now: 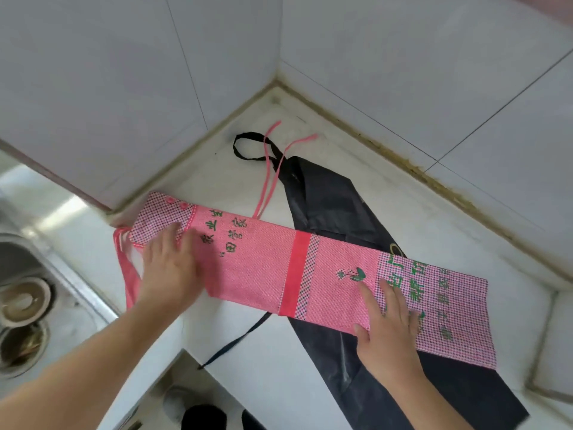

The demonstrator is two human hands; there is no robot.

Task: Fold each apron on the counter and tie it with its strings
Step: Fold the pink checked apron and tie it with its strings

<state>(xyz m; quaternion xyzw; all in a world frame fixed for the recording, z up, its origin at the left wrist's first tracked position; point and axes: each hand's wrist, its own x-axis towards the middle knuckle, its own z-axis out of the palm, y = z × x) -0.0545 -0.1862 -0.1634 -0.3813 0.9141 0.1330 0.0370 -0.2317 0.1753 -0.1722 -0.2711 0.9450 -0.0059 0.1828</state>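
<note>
The pink apron [279,262] lies on the white desk [403,212] in the corner by the tiled walls. It is already folded into one long strip that runs from left to right. It lies across a black apron [325,193], which is under it and looks folded long too, though not tied.

The left hand [169,271] rests flat on the left end of the pink strip, fingers straight and spread, holding nothing. The right hand [387,327] lies flat on the right part of the strip, fingers straight too. Both hands press the cloth down.

So I think the step in hand is folding the pink apron, about halfway done. Next the strip needs to be made short, by folding or rolling one end over toward the other. The hands should keep the edges lined up so it stays neat.

The pink strings [273,169] stick out from the far side of the strip, over the black loop [245,147]. They must stay free, because they have to go round the bundle and be tied. A sink [28,293] is at the left
</note>
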